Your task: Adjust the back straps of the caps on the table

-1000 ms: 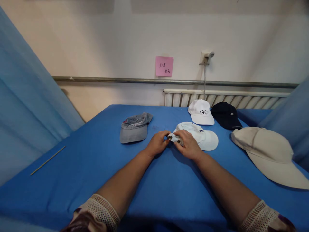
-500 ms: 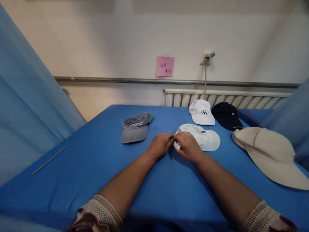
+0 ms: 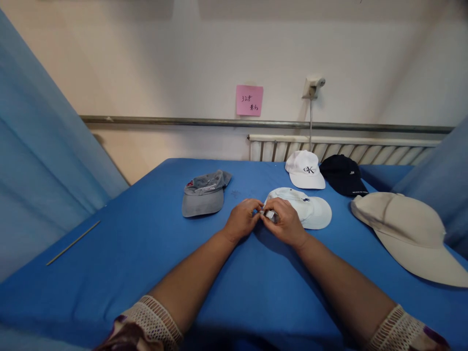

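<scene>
Head, L hand nearer R hand, cap held

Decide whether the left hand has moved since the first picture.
Yes: the left hand has shifted slightly rightward in the view, judged against the pink note.

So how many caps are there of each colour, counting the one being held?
Grey cap: 1
White or near-white: 2, the back cap and the held cap
Dark cap: 1
Beige cap: 1
Total: 5
</scene>
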{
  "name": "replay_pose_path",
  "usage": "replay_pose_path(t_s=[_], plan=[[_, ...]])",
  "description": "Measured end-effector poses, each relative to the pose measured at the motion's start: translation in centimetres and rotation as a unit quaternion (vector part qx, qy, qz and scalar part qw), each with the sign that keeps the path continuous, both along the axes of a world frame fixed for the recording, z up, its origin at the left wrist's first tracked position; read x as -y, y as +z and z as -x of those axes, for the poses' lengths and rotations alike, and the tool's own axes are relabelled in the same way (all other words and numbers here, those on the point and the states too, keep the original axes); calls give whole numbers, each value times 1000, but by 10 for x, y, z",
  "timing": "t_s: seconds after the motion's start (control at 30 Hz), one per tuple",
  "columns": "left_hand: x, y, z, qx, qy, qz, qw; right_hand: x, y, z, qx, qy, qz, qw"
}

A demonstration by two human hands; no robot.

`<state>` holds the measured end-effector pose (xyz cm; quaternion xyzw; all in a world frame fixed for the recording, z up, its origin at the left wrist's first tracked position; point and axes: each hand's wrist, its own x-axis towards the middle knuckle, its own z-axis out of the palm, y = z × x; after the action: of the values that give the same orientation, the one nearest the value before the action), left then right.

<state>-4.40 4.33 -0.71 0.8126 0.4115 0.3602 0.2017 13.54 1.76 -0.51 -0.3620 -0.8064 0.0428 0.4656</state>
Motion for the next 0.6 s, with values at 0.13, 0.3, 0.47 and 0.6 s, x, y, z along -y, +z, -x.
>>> replay_pose_path(t_s=[0.13, 0.3, 0.47, 0.6], plan=[[-21, -7, 14, 79, 150, 130, 977, 9, 7, 3, -6, 8, -43, 999], [-42, -12, 27, 129, 234, 213, 940, 8, 15, -10, 26, 40, -56, 997], [-31, -6, 25, 89, 218, 267, 935, -29, 5, -64, -95, -318, 49, 942], [-15, -3, 23, 81, 153, 321, 931, -53, -11, -105, -94, -444, 275, 848]])
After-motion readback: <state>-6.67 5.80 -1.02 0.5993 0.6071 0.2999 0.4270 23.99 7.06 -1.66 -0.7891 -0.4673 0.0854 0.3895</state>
